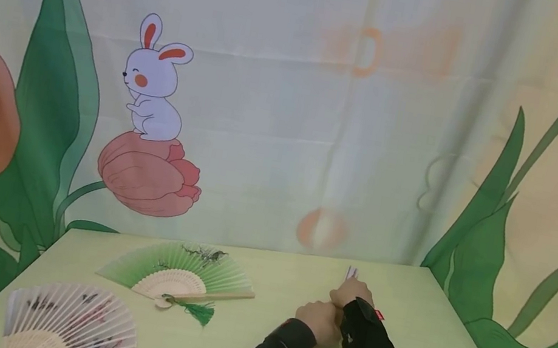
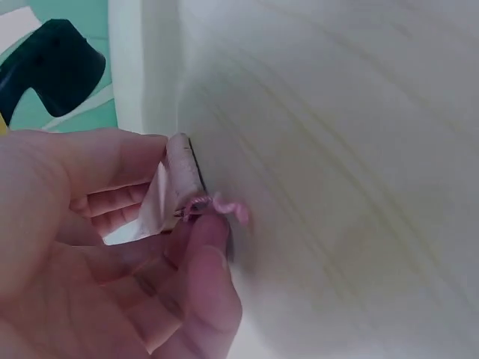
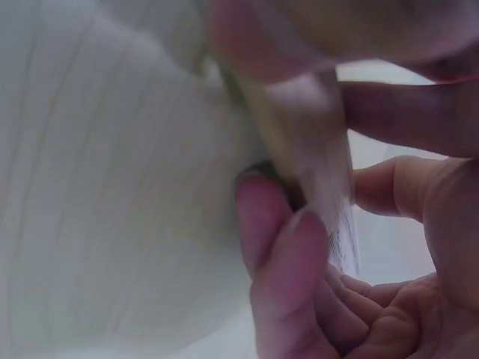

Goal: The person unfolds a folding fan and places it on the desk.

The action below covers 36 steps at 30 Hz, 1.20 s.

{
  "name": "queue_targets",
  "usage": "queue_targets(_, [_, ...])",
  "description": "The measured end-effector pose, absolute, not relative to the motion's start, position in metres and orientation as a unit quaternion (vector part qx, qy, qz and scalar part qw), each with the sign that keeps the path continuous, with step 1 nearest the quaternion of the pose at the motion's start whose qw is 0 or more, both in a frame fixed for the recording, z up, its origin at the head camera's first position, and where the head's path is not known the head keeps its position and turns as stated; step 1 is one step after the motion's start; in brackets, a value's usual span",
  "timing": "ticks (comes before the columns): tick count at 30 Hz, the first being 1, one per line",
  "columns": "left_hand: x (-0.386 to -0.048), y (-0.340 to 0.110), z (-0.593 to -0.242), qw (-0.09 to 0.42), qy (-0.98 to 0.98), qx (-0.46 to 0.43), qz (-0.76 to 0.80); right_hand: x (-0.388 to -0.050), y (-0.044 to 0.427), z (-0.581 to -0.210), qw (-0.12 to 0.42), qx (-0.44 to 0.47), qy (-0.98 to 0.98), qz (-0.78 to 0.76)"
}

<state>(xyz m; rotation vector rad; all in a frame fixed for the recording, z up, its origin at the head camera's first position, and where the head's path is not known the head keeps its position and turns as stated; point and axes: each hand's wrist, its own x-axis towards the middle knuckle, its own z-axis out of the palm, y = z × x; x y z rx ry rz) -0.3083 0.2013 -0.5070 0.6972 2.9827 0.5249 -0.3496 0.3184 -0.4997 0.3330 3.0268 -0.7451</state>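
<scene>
A folded hand fan (image 1: 352,273) with pale ribs is held between both hands toward the right of the table, largely covered by them in the head view. My left hand (image 1: 319,321) pinches its near end. A twisted pink cord (image 2: 230,208) hangs there beside the fingertips in the left wrist view. Farther along the fan, my right hand (image 1: 352,292) grips it with curled fingers. Through the right wrist view, the fan's ribs (image 3: 318,149) run between the fingers, with a bit of printed leaf (image 3: 344,247) showing; this view is partly blurred.
An open green fan (image 1: 231,274) with a green tassel (image 1: 200,312) lies left of the hands. Nearer the front left lies an open pale fan (image 1: 94,315) with a dark and pink print. Behind the yellow-green table (image 1: 426,322) hangs a printed curtain (image 1: 263,134).
</scene>
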Motion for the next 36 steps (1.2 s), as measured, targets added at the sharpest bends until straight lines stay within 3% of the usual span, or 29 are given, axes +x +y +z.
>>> queue_targets(10, [-0.325,0.168,-0.52,0.095,0.91,0.192,0.354,-0.346,0.29,-0.483,-0.005,0.065,0.964,-0.258])
queue_targets(23, [-0.323,0.101,-0.471,0.105,0.816,0.191,0.535,-0.325,0.233,-0.435,-0.028,-0.017,0.927,-0.375])
queue_targets(36, [-0.307,0.042,-0.442,0.063,0.778,0.202,0.592,-0.297,0.204,-0.42,0.018,-0.076,0.818,-0.57])
